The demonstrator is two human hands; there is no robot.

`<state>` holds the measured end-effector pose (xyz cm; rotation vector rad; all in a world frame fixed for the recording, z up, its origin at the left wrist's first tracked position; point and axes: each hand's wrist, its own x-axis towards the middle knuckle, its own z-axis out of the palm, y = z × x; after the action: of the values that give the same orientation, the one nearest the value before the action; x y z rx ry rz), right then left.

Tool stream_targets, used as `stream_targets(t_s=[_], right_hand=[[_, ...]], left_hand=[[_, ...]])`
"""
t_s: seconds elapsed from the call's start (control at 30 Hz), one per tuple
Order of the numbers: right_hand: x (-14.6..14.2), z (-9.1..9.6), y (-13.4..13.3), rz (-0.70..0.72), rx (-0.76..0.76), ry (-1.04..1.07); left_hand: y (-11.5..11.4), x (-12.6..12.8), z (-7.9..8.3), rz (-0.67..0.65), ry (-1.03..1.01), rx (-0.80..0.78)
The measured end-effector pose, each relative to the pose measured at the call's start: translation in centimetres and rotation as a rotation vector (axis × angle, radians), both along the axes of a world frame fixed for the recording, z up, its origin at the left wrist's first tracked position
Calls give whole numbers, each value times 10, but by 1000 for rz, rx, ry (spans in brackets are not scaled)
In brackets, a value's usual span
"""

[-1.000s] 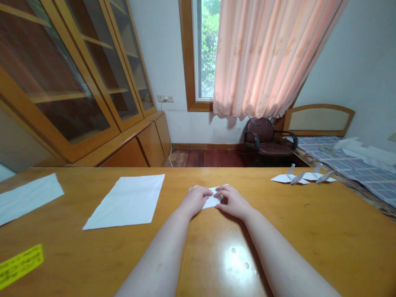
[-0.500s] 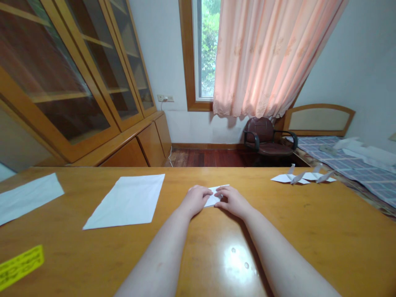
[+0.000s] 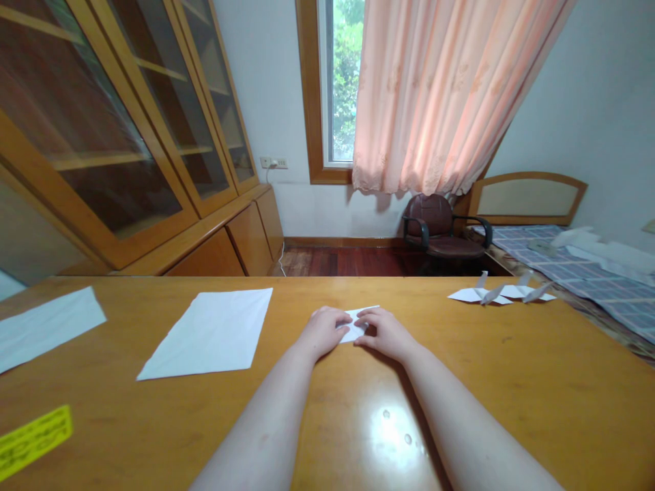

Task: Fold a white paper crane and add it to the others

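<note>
- Paper piece, small, white and folded (image 3: 352,333), lies on the glossy yellow-brown wooden table (image 3: 245,429), a little short of its far edge, between the two hands and partly covered by them.
- The bare left hand (image 3: 322,331) rests over the paper's left end, palm down, fingers curved, thumb and forefinger set slightly apart on top.
- The bare right hand (image 3: 387,334) lies over the right end, its thumb and forefinger bent and parted, with a gap between them; the tips of the two hands come close together.
- As for the grip, I cannot tell on either side whether the fingers pinch the paper or only press it down.
- Left of the hands, well apart from them, a large white four-sided paper sheet (image 3: 209,334) lies flat, slightly creased.
- Farther left is another white paper sheet (image 3: 46,327), cut off by the view's edge.
- Nearer the wearer, at the left edge, is a bright yellow strip with dark writing (image 3: 33,440), too blurred to read.
- Toward the table's far right corner stand white folded-paper figures (image 3: 467,294) with thin, pointed parts sticking up.
- Beyond the table are a dark red-brown armchair (image 3: 432,221) and a pink patterned fabric curtain (image 3: 434,95).
</note>
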<state>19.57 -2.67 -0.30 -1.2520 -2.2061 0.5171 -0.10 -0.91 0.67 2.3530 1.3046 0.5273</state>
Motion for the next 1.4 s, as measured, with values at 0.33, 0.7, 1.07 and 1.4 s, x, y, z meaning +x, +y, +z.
stream_targets(t_s=[0.33,0.7,1.07,1.4], right_hand=[[2,1,0,41,-10,35],[5,-9,6,20,-15,90],[3,-8,7,18,-31,122],[4,-9,7,37,-38,149]], left_hand=[[-3,1,3,12,-5,0],[-7,0,4,-41,7,9],[-9,0,8,-49,-35,-6],[-8,1,7,-35,-35,-13]])
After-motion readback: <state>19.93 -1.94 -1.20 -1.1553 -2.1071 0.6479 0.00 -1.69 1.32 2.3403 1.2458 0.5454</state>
